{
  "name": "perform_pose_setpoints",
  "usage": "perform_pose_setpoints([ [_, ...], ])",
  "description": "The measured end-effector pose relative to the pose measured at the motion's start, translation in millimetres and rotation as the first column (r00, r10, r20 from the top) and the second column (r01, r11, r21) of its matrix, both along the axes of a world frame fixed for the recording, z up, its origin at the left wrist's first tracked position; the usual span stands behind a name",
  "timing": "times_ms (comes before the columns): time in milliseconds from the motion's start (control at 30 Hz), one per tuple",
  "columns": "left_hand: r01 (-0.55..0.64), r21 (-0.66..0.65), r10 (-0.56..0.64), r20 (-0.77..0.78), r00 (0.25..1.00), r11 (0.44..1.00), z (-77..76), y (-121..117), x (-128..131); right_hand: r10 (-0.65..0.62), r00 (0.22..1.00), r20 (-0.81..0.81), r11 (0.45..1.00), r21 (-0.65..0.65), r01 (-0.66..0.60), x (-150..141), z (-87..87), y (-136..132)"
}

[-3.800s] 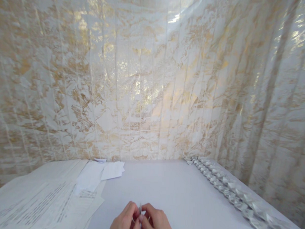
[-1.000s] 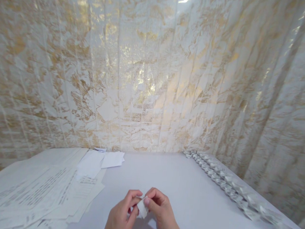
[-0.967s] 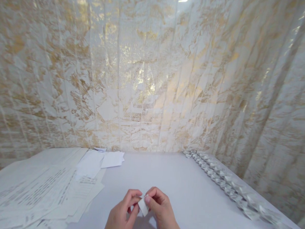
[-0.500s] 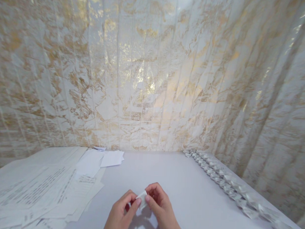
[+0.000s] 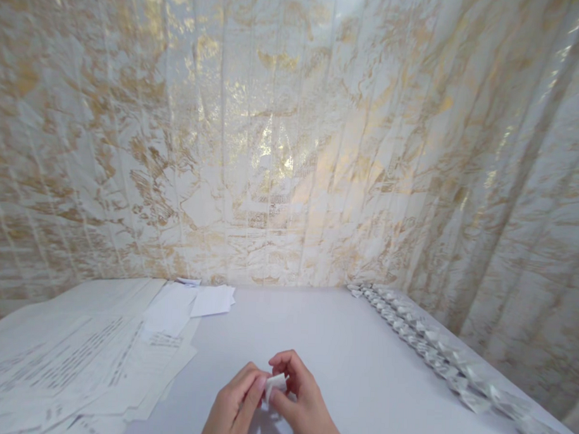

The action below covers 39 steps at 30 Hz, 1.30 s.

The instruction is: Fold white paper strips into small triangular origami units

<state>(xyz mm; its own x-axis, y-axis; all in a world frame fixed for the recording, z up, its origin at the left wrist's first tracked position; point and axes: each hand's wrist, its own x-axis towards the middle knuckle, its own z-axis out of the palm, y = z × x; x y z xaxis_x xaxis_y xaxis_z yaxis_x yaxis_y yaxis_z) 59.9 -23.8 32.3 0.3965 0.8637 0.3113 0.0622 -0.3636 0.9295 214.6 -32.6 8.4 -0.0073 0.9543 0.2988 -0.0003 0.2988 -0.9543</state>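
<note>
A small folded piece of white paper point(image 5: 276, 382) is held between my two hands, just above the white table near its front edge. My left hand point(image 5: 238, 399) pinches the paper's left end between thumb and fingertips. From the other side, my right hand point(image 5: 302, 395) has its thumb on the near face of the paper, with the index finger curled over behind it. The fingers behind the paper are partly hidden. Shadows of both hands fall on the table right below.
Printed sheets point(image 5: 76, 355) lie spread in overlapping layers on the left. Small blank white papers point(image 5: 213, 301) rest at their far corner. Rows of small folded paper pieces point(image 5: 422, 342) run along the right edge of the white table point(image 5: 286, 324). A gold-patterned curtain point(image 5: 273, 147) hangs behind.
The paper has turned in my fingers and now shows a folded strip facing me. My left hand has shifted slightly right, and the right fingers have moved a little left around the paper.
</note>
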Motion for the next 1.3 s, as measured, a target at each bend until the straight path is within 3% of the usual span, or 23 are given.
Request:
perform_pose_setpoints([
  [233,-0.034,-0.011,0.034,0.004,0.999,0.999,0.2,-0.7,-0.1,-0.048,0.996,0.074,0.998,0.053,0.044,-0.3,7.2,-2.8],
  [333,-0.073,-0.140,0.076,0.012,0.997,0.987,-5.4,-0.2,1.0,-0.121,0.988,0.097,0.973,0.207,0.099,2.2,10.3,-2.6],
  [433,-0.011,-0.238,0.015,0.014,1.000,0.971,-11.1,3.8,2.0,-0.162,0.978,0.131,0.937,0.333,0.110,5.4,12.0,-2.5],
  [567,0.084,-0.260,-0.062,0.093,0.994,0.962,-13.9,10.3,2.0,-0.172,0.969,0.179,0.933,0.346,0.102,8.5,11.5,-2.5],
  [700,0.023,-0.266,0.004,0.100,0.995,0.964,-14.7,13.3,-1.8,-0.138,0.969,0.203,0.933,0.354,0.059,9.6,11.8,-3.0],
  [867,-0.069,-0.177,0.075,0.022,0.997,0.982,-15.6,11.4,-6.0,-0.118,0.965,0.236,0.926,0.377,0.022,7.1,15.3,-6.3],
  [1100,-0.185,0.092,0.189,-0.041,0.981,0.978,-9.3,-1.2,1.3,-0.115,0.981,0.159,0.950,0.306,0.062,3.0,17.7,-7.3],
  [1300,-0.080,0.205,0.117,-0.173,0.978,0.975,-14.3,4.3,-4.5,-0.111,0.970,0.216,0.960,0.276,0.048,1.0,13.7,-6.9],
])
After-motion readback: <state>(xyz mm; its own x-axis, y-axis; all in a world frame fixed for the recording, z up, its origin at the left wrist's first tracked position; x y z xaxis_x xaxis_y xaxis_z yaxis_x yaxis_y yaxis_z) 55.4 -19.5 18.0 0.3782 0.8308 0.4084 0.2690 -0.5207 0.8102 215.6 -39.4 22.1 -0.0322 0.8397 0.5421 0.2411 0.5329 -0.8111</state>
